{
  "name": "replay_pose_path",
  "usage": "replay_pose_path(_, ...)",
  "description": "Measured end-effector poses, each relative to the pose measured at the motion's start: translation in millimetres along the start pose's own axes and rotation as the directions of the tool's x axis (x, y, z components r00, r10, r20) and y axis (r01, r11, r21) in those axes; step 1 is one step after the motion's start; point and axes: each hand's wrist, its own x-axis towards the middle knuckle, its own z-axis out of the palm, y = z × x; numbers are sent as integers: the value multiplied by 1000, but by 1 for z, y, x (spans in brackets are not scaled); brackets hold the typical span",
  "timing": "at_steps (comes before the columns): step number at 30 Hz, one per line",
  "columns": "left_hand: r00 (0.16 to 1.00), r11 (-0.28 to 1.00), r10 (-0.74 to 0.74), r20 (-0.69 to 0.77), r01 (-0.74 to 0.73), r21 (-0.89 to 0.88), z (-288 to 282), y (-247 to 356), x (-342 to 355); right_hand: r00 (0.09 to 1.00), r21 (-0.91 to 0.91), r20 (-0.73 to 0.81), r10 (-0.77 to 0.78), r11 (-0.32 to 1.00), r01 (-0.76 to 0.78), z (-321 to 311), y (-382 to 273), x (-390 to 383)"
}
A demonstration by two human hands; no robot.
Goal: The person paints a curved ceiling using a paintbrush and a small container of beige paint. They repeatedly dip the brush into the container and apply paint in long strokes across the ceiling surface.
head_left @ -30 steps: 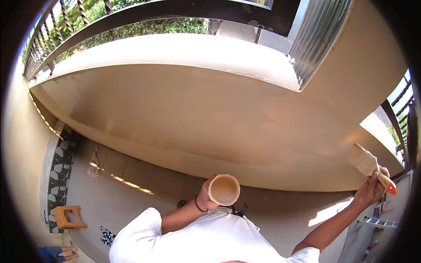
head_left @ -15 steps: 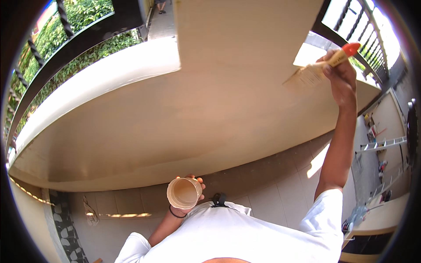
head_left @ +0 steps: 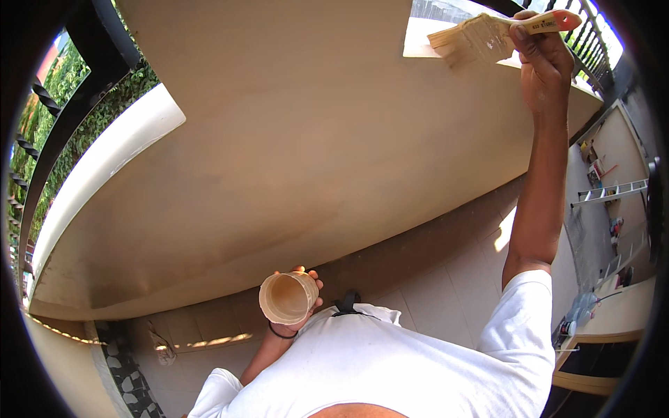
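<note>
My right hand (head_left: 545, 52) is raised at the upper right, fingers closed around the wooden handle of a wide paintbrush (head_left: 484, 38). The handle ends in a red tip, and the paint-smeared bristles point left, over the white ledge where it meets the beige wall (head_left: 279, 153). Whether the bristles touch the surface I cannot tell. Low in front of my body, my left hand (head_left: 316, 280) wraps around a plastic cup (head_left: 311, 299) with thin beige liquid inside. A dark band circles that wrist.
Black metal railings (head_left: 70, 97) rise above the white ledge (head_left: 139, 129), with green plants behind. Below the wall runs a tiled floor (head_left: 446, 299) with sunlit patches. A ladder (head_left: 613, 193) lies in view at the right, near a table (head_left: 627, 327) holding a clear bottle (head_left: 584, 304).
My right hand has carried the brush upward, from the wall face to the ledge's edge. The view has shifted and tilted. The cup stays in my left hand, nearly where it was.
</note>
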Motion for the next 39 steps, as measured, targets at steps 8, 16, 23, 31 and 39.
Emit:
replay_pose_path(8,996,998,-32,-89,37,48,-8,2,-4,974,212,-161,-161,958,193,14,-34,-39)
replay_pose_path(16,989,995,-36,-142,48,87,-6,4,-1,992,119,-80,-96,987,105,88,-16,-32)
replay_pose_path(23,992,996,14,-126,-3,87,-6,-1,-4,940,120,-341,-12,991,56,45,-8,-32)
replay_pose_path(31,990,992,53,-129,-37,120,-10,-2,-9,982,514,-173,75,857,25,24,-41,-64)
replay_pose_path(39,994,997,47,-99,-41,66,-5,-2,-7,984,189,-56,170,969,-157,78,-57,-38)
